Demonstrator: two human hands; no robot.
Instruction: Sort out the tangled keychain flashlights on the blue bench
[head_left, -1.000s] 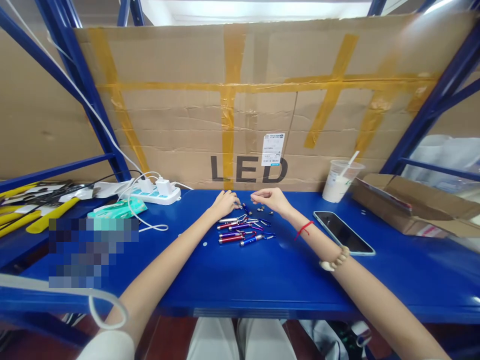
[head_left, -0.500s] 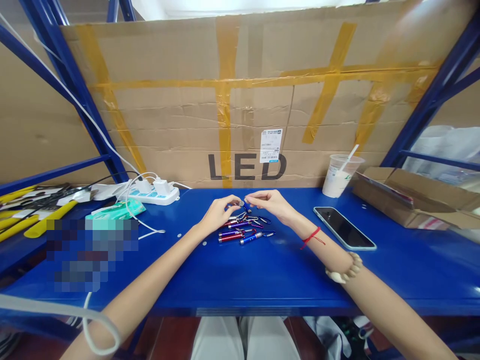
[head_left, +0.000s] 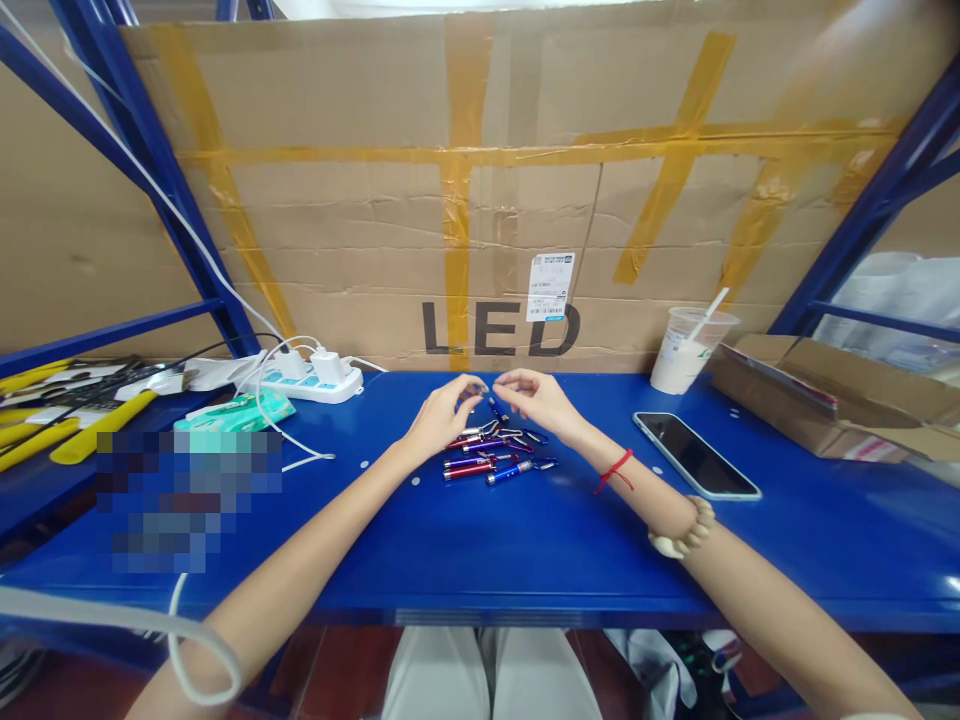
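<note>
My left hand (head_left: 445, 410) is raised above the far side of a small pile, thumb and fingers curled to a pinch. Something tiny shows at its fingertips, too small to name. Opposite it, my right hand (head_left: 541, 402) is also pinched, its fingertips close to the left ones; what they hold is hidden. Just below the fingertips is a small blue cylinder (head_left: 498, 409). Nearer me lie several slim metal keychain flashlights with clips, among them a blue flashlight (head_left: 510, 473) and a red flashlight (head_left: 468, 469).
On the blue table (head_left: 525, 560), a phone (head_left: 696, 456), a drink cup (head_left: 684, 355) and an open cardboard box (head_left: 810, 400) stand to the right. A power strip (head_left: 326, 385), a green packet (head_left: 236, 412) and yellow-handled tools (head_left: 105, 425) are on the left. Cardboard (head_left: 360, 240) walls the back.
The view has shifted slightly. The round silver end seen at my left fingertips no longer shows clearly, and my left fingers have tilted up. My right fingers are more curled.
</note>
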